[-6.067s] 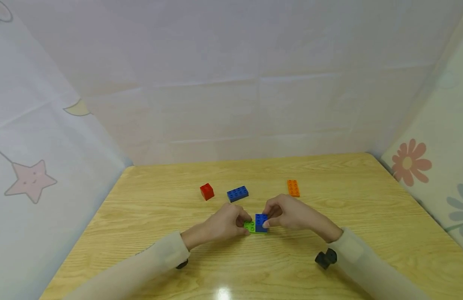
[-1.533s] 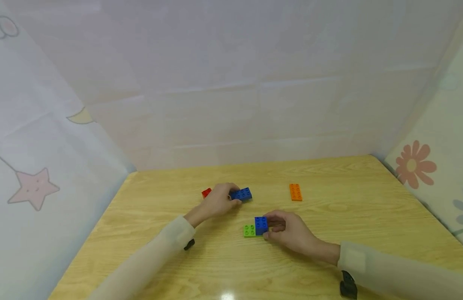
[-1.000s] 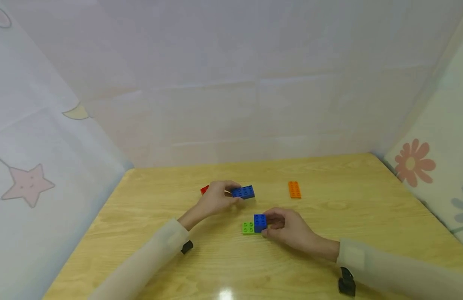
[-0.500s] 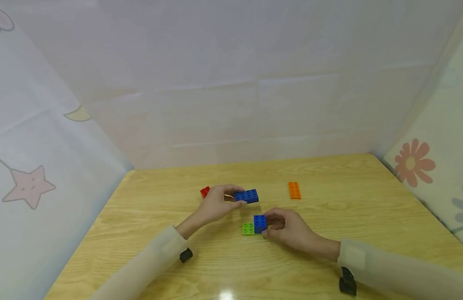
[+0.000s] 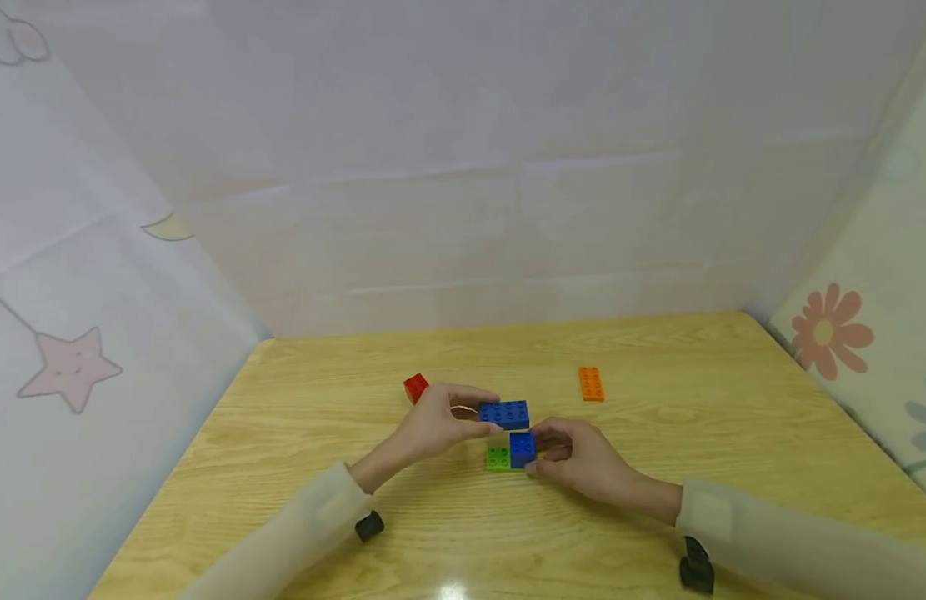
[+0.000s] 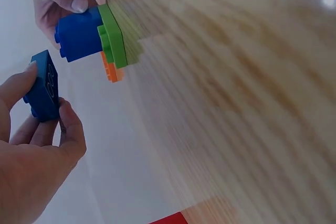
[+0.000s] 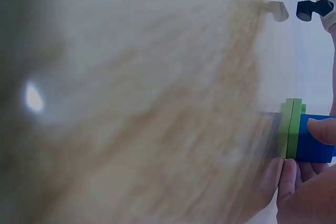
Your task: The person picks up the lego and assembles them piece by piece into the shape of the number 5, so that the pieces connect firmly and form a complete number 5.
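My left hand (image 5: 432,423) pinches a long blue toy brick (image 5: 505,414) at its left end, thumb on the near side, fingers on the far side. It hangs raised just behind and above a square blue brick (image 5: 522,450). That brick sits on the right half of a flat green plate (image 5: 498,458), whose left studs are bare. My right hand (image 5: 586,462) grips the square brick and plate from the right. The left wrist view shows the underside of the long brick (image 6: 44,87) turned toward the plate, with a gap between it and the square brick (image 6: 79,32).
A red brick (image 5: 415,387) stands behind my left hand. Farther back on the right lies a flat orange plate (image 5: 591,383). Patterned cloth walls (image 5: 463,250) bound the wooden table (image 5: 447,533) at the back and sides.
My left hand left the green plate, took hold of the long blue brick farther back, lifted it and brought it right and nearer. My right hand stays at the square brick.
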{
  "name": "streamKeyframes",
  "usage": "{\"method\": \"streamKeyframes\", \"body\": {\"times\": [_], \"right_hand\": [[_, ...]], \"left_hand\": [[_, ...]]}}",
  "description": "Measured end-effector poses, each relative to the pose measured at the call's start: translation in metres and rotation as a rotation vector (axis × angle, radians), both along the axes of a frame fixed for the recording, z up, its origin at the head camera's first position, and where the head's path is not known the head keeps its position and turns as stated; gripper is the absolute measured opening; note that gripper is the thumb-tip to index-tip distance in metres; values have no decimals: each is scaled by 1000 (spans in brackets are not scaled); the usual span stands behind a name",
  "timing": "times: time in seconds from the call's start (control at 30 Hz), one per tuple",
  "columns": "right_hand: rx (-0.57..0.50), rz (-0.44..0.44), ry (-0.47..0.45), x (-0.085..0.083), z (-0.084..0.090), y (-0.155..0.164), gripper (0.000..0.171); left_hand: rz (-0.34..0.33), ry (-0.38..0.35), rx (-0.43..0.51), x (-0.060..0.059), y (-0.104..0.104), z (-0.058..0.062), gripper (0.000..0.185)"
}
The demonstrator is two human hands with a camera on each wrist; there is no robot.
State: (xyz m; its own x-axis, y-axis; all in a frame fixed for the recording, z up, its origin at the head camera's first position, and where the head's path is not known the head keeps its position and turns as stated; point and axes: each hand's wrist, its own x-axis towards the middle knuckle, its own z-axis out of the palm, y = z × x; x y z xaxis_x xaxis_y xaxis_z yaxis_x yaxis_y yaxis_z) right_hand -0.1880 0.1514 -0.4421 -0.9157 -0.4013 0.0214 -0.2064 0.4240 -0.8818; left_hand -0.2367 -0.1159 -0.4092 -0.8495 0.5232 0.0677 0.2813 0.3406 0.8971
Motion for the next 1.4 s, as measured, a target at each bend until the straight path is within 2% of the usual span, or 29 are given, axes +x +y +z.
{"method": "streamKeyframes", "body": {"times": [0.13, 0.27, 0.43, 0.63, 0.87, 1.2, 1.27, 1.4], "right_hand": [[-15, 11, 6, 0, -2, 1, 37], [-19, 16, 13, -1, -4, 1, 38], [-26, 25, 16, -2, -4, 2, 38], [-33, 29, 13, -2, -4, 2, 38], [-41, 22, 7, -1, -3, 2, 38], [-27, 18, 10, -1, -3, 3, 38], [-22, 18, 11, -1, -3, 3, 38], [-16, 17, 8, -1, -4, 3, 38]], "left_hand": [[-7, -19, 2, 3, 0, -1, 42], [-25, -2, -10, 5, 1, -2, 43], [-58, 20, -53, 7, 3, 0, 41], [-58, 29, -104, 11, 4, 0, 39], [-67, 102, -162, 15, 7, -4, 40], [-102, 242, -254, 17, 9, 4, 40], [-106, 260, -263, 17, 10, 5, 39], [-108, 248, -270, 17, 11, 4, 39]]}}
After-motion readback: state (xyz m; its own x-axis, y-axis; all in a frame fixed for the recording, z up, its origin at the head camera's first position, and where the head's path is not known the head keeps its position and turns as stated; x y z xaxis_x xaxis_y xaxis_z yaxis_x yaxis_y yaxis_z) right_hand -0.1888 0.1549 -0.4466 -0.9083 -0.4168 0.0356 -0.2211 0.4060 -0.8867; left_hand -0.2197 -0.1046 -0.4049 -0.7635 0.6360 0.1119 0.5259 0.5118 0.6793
